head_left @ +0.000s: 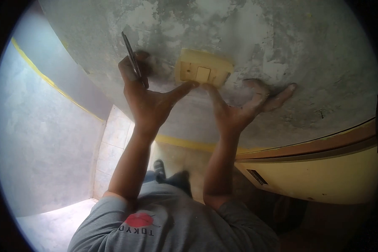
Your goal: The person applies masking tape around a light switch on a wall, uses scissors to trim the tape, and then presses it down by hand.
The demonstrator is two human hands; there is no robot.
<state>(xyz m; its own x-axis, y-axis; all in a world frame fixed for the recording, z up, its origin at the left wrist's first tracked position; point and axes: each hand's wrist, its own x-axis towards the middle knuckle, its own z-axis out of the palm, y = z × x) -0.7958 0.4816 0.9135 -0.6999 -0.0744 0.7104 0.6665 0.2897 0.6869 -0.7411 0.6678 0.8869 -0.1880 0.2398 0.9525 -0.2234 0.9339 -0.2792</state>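
Note:
A yellowed light switch [203, 74] with one rocker sits on the grey, patchy wall [248, 33]. My left hand [147, 98] has its fingers closed around a thin, dark, flat tool [132, 56], seen nearly edge-on, so its kind is unclear. The left thumb stretches out to the switch's lower edge. My right hand [235, 111] holds nothing; its thumb tip is at the same lower edge, close beside the left thumb. The other right fingers are spread against the wall to the right of the switch.
A cream door [315, 176] with a brown frame [315, 145] lies at the lower right. Yellow strips [59, 82] run along the left wall [46, 138] and the near wall's foot. Pale tiles [113, 134] show at lower left. My shoe [159, 169] is on the floor below.

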